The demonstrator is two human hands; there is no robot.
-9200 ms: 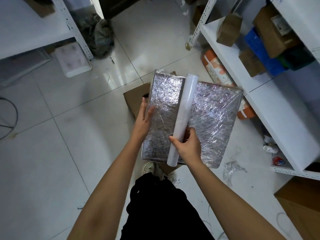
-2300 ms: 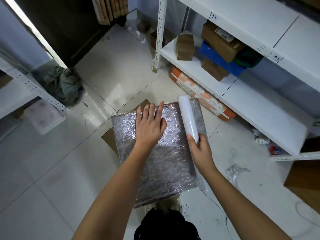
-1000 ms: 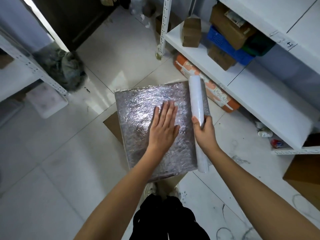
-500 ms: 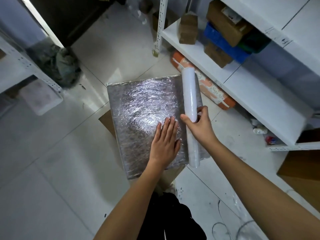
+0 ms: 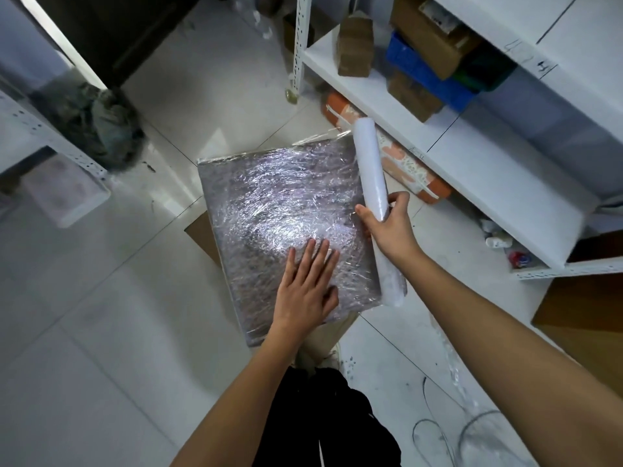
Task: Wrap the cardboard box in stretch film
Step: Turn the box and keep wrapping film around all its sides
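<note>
Left hand (image 5: 308,286) flat, fingers spread, on film-wrapped box (image 5: 276,210); right hand (image 5: 391,227) grips film roll (image 5: 374,193) at box's 3 o'clock edge. Tiled floor (image 5: 101,332); shelves (image 5: 472,156) at 2 o'clock.

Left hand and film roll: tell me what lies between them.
Head view: only a bare strip of the film-covered box top separates the flat left hand from the film roll, gripped by the right hand.

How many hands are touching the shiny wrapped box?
2. The flat left hand presses the film-wrapped cardboard box near its close edge; the right hand grips the white stretch-film roll at its right side.
</note>
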